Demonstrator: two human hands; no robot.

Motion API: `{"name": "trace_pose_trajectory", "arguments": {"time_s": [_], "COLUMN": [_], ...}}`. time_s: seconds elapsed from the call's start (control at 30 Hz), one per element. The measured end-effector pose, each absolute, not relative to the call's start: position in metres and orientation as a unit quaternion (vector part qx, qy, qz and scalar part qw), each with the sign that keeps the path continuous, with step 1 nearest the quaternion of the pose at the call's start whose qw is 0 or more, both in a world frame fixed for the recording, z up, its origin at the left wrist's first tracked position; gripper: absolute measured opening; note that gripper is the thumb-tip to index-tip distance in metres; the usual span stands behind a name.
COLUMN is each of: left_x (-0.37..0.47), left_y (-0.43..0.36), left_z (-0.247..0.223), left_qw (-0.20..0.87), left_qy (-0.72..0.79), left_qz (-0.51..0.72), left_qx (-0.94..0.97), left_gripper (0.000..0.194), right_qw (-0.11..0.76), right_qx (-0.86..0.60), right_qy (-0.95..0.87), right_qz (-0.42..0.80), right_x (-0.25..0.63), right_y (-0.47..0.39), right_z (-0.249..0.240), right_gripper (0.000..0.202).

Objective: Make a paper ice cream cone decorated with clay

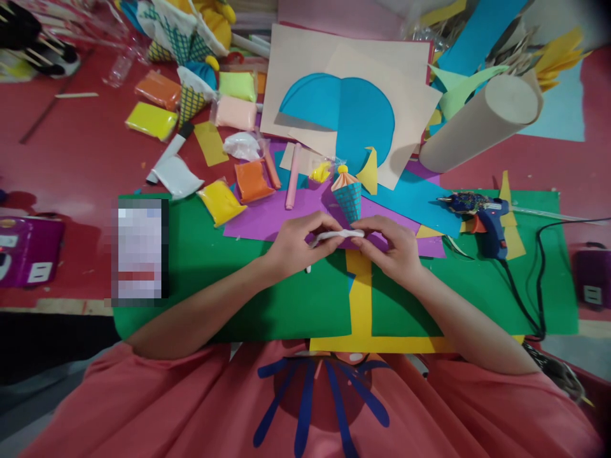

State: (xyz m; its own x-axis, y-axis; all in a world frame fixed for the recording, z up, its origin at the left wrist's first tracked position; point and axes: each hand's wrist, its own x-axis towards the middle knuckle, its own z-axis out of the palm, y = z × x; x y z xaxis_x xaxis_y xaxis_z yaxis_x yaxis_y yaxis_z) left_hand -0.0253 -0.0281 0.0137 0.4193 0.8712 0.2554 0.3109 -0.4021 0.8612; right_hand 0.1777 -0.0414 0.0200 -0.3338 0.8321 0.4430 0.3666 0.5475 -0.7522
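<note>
Between my two hands stretches a strip of white modelling clay [351, 233], thin and a little uneven. The thumb and fingers of my left hand [301, 240] pinch its left part. My right hand [392, 245] pinches the right end the same way. Just beyond my fingertips lies a small paper ice-cream cone [348, 200], blue with a dark grid, an orange-and-white pleated top and a yellow ball. A small white piece [309, 269] rests on the green sheet [229, 299] below my left hand.
Packets of coloured clay [222, 202] lie at the left, near a marker [169, 152] and a blurred-out phone [139, 251]. A blue glue gun [484, 216] with its cord is at the right. Behind stand a beige paper roll [480, 124] and a blue paper shape [365, 114] on pale sheets.
</note>
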Motion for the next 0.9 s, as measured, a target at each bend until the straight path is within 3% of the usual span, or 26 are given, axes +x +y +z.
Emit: {"name": "trace_pose_trajectory", "arguments": {"time_s": [0.2,0.37,0.53,0.73,0.9], "left_x": [-0.0262,-0.0265,-0.0257,-0.0261,-0.0266], "left_y": [-0.0289,-0.0299,-0.0286,-0.0285,-0.0299], "left_z": [0.0134,0.0127,0.0133,0.0151,0.0133], "left_qw": [0.38,0.358,0.364,0.378,0.39], "left_qy": [0.371,0.364,0.375,0.377,0.379], "left_qz": [0.372,0.4,0.392,0.373,0.387], "left_qx": [0.761,0.761,0.757,0.759,0.745], "left_gripper": [0.023,0.025,0.029,0.03,0.031], "right_qw": [0.421,0.436,0.432,0.441,0.438], "right_qx": [-0.378,-0.403,-0.393,-0.398,-0.389], "right_qy": [-0.765,-0.721,-0.744,-0.74,-0.739], "right_qz": [0.31,0.358,0.326,0.316,0.331], "right_x": [0.1771,0.1775,0.1789,0.1793,0.178], "right_y": [-0.0413,-0.0434,-0.0412,-0.0423,-0.042], "right_z": [0.0192,0.0163,0.0176,0.0179,0.0192], "right_gripper": [0.008,0.022,0.01,0.011,0.024]}}
